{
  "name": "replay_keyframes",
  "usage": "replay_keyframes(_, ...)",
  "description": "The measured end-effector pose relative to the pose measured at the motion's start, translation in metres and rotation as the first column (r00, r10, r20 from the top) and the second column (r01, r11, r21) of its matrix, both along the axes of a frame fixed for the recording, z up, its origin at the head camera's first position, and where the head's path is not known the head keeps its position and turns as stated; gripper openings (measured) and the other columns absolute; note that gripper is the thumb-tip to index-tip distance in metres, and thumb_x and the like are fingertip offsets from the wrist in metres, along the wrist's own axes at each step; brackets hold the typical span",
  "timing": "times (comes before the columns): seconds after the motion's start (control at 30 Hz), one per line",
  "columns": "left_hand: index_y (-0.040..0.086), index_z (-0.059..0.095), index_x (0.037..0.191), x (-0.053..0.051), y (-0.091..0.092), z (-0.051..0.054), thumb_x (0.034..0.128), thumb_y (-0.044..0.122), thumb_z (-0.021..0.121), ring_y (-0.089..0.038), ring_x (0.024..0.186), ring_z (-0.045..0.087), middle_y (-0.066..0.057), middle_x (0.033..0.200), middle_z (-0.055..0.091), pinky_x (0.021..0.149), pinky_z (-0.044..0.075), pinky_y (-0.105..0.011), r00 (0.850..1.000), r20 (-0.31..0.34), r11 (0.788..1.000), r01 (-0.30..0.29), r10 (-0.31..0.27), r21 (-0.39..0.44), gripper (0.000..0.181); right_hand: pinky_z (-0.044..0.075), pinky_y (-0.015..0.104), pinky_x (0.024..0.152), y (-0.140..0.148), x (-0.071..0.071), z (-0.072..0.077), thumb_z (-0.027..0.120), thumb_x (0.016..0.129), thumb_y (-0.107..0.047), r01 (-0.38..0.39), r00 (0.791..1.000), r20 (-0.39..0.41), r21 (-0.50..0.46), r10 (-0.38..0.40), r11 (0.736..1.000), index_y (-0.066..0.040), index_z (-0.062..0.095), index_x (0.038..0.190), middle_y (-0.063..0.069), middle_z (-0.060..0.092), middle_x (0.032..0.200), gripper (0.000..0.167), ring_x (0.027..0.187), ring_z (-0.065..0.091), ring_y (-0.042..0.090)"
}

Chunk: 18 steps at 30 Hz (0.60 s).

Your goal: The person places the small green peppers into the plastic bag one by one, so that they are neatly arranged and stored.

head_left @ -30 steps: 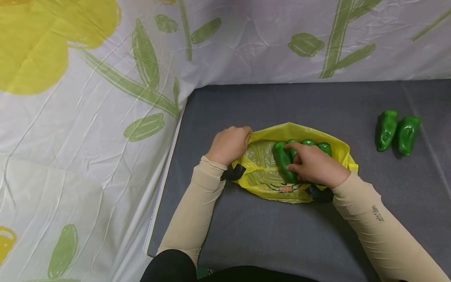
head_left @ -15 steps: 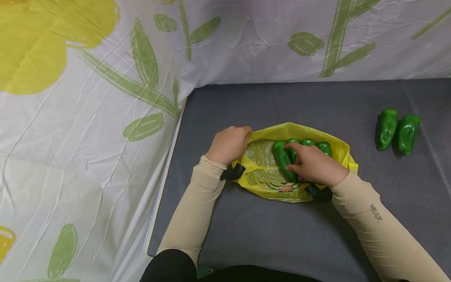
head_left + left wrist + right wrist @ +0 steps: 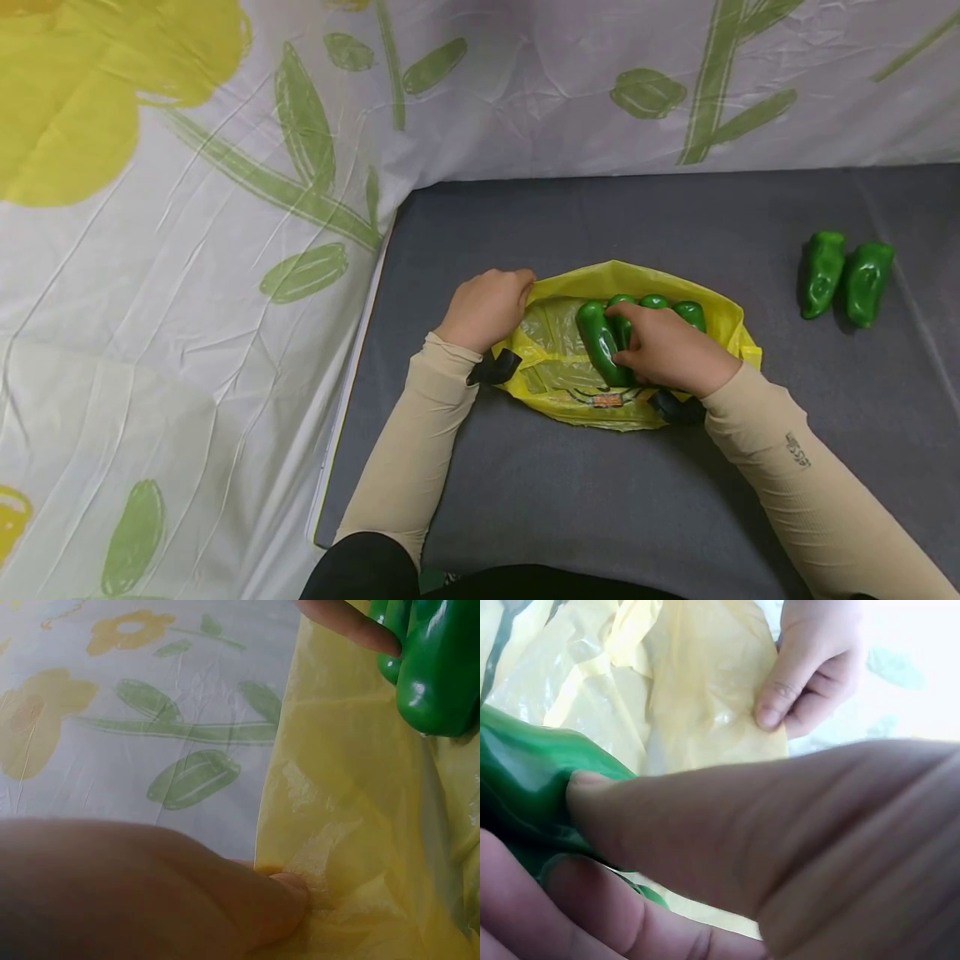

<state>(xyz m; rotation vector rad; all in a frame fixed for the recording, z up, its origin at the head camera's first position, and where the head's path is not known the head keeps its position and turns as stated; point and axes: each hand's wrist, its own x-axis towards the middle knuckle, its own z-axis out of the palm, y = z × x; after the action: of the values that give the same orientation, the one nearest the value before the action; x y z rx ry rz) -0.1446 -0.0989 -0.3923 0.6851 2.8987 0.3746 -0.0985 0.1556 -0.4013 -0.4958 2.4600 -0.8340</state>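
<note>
A yellow plastic bag (image 3: pixel 551 379) lies on the dark table with its mouth spread wide. My left hand (image 3: pixel 486 308) pinches the bag's rim at the far left; the left wrist view shows the thumb (image 3: pixel 281 904) pressed on the yellow film. Inside the bag, several green peppers (image 3: pixel 690 314) lie side by side. Over them, my right hand (image 3: pixel 671 346) reaches in and holds a green pepper (image 3: pixel 600 342) at the left of the row. In the right wrist view its thumb (image 3: pixel 604 806) lies on the pepper, and the curled fingers sit below. The hand hides parts of the other peppers.
Two more green peppers (image 3: pixel 867 283) lie together on the dark table (image 3: pixel 570 500) at the right. A white flowered cloth (image 3: pixel 525 100) hangs along the back and left. Black straps (image 3: pixel 497 367) cross both wrists near the bag.
</note>
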Motion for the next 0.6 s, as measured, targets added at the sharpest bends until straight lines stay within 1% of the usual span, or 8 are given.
replay_keyframes(0.13,0.012,0.074,0.117,-0.0001,0.0003,0.0,0.1153,0.018,0.041,-0.015,0.062,0.056,-0.002,0.078,0.064,0.056,0.046,-0.031,1.0,-0.005,1.0,0.001,-0.001,-0.005,0.034,0.051,0.034,0.058,0.0005,0.0004,0.0006,0.075,0.098,-0.017,0.005,0.999,-0.045,0.019,-0.004,1.0,0.005,0.045,0.152,0.001,0.063,0.065,0.065,0.054,0.059,0.014)
replay_keyframes(0.27,0.012,0.074,0.117,0.0001,0.0003,0.0002,0.1153,0.018,0.041,-0.016,0.063,0.057,-0.002,0.079,0.065,0.056,0.046,-0.032,1.0,-0.005,1.0,0.0,0.0,-0.009,0.034,0.046,0.034,0.054,0.0012,0.0008,0.0031,0.074,0.1,-0.025,0.016,0.996,-0.087,0.042,-0.012,0.999,0.003,0.05,0.149,0.001,0.061,0.067,0.06,0.055,0.055,0.014)
replay_keyframes(0.43,0.012,0.074,0.117,0.0003,0.0001,0.0002,0.1154,0.018,0.04,-0.016,0.063,0.056,-0.002,0.079,0.065,0.056,0.046,-0.032,1.0,-0.002,1.0,0.001,-0.001,-0.005,0.034,0.044,0.034,0.052,0.0027,0.0013,0.0081,0.072,0.101,-0.028,0.033,0.995,-0.092,0.037,-0.03,0.999,0.002,0.052,0.146,0.001,0.058,0.065,0.057,0.051,0.052,0.016)
replay_keyframes(0.6,0.012,0.074,0.116,0.0006,-0.0002,0.0012,0.1155,0.018,0.04,-0.016,0.063,0.056,-0.002,0.079,0.065,0.057,0.046,-0.032,1.0,-0.001,1.0,-0.002,0.002,0.0,0.034,0.044,0.034,0.053,0.0045,-0.0002,0.01,0.072,0.101,-0.03,0.037,0.995,-0.095,0.034,-0.033,0.999,0.002,0.053,0.146,0.001,0.06,0.067,0.058,0.052,0.053,0.015)
